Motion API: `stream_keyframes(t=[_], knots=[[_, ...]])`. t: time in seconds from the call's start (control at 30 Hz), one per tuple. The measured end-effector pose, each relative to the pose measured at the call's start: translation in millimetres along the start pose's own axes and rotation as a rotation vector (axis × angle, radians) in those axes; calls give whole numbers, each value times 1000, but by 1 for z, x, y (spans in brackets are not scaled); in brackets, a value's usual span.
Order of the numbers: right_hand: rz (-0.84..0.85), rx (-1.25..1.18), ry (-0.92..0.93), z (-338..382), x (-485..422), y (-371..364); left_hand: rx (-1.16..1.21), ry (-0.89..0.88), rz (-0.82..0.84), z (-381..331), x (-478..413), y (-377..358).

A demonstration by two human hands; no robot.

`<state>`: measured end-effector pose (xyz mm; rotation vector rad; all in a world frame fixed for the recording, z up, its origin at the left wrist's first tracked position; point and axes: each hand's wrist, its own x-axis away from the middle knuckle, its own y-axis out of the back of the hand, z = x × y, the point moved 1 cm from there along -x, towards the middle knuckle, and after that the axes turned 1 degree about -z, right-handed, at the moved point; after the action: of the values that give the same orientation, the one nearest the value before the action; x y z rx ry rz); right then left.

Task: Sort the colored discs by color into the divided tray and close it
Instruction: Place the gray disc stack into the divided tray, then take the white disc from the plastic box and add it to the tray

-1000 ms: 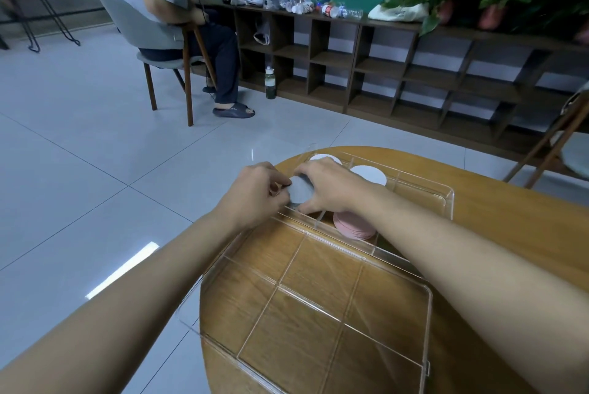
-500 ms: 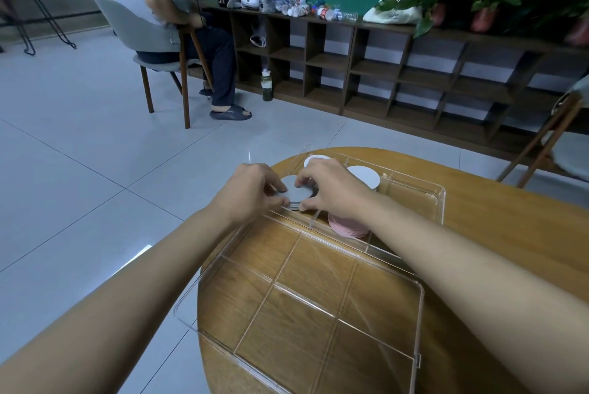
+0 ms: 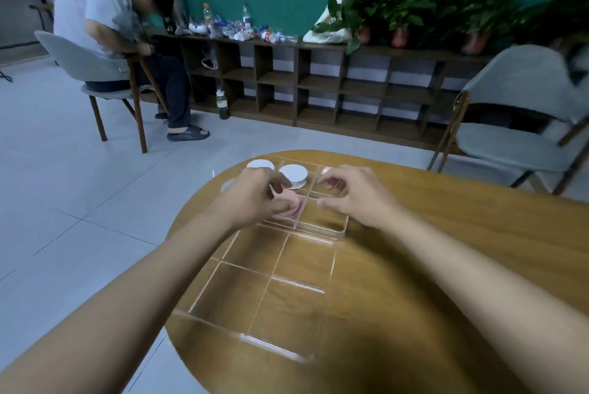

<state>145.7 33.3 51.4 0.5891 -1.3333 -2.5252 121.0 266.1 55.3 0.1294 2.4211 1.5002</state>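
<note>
White discs [image 3: 294,173] — pink discs [image 3: 292,202]

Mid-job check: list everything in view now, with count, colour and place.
table: one, wooden, near.
tray: one, clear, divided, lying open on table.
white discs: two stacks, tray's far compartments.
pink discs: one stack, under left hand.
chairs: two, grey, far left and right.
person: one, seated on left chair.
shelf: one, dark wood, far side.
plants: several, green, on shelf.
bottles: several, on shelf.
bag: one, pale, on shelf.
left hand: over pink discs.
right hand: over tray.
</note>
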Motion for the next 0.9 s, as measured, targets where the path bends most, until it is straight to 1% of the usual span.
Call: stream_keyframes(t=[0.1,0.2,0.33,0.5,0.67,0.8,0.9], knots=[[-28,11,-76,-25,60,51,15,-126,37,-70,-2,-15],[-96,29,-153,-55,124,101,23,-240,84,-143,-4,-37],[-177,71,-257,-95,208,164,44,-409,99,-243,-6,-74],[-286,130,-380,-148,302,236,148,-533,121,-358,-10,-127],[-386,140,-502,-200,379,295,195,-646,141,-466,-19,-179],[-387,164,-635,-254,431,326,199,-741,152,-541,-31,-228],[-317,235,-730,-298,455,340,159,-808,212,-590,-45,-266]])
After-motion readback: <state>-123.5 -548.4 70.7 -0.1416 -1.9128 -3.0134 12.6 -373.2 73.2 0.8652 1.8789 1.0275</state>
